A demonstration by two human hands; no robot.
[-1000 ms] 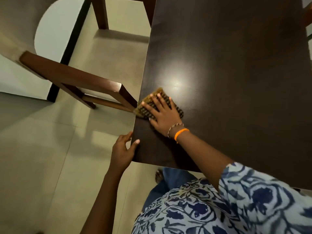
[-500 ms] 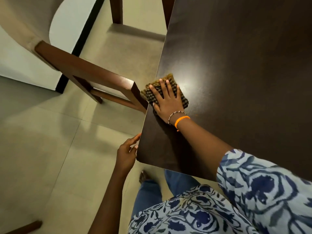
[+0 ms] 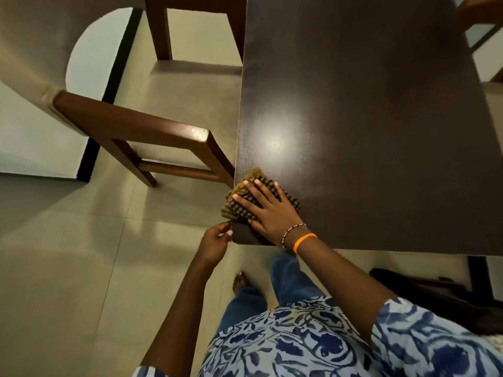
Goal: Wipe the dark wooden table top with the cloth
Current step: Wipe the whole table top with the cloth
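Note:
The dark wooden table top (image 3: 367, 126) fills the upper right of the head view. A folded checked brown cloth (image 3: 239, 202) lies on its near left corner and hangs slightly over the left edge. My right hand (image 3: 268, 210) presses flat on the cloth with fingers spread; it wears a beaded bracelet and an orange band. My left hand (image 3: 215, 242) sits just off the table's near left corner, below the cloth, with its fingers curled against the corner's edge.
A brown wooden chair (image 3: 141, 129) stands left of the table, its top rail close to the table's left edge. Another chair leg (image 3: 160, 31) is further back. A dark chair (image 3: 435, 292) sits under the near right edge. The floor is pale tile.
My right hand has dragged the cloth back along the left edge toward the near corner. My left hand stayed by that corner and is now closer to the cloth.

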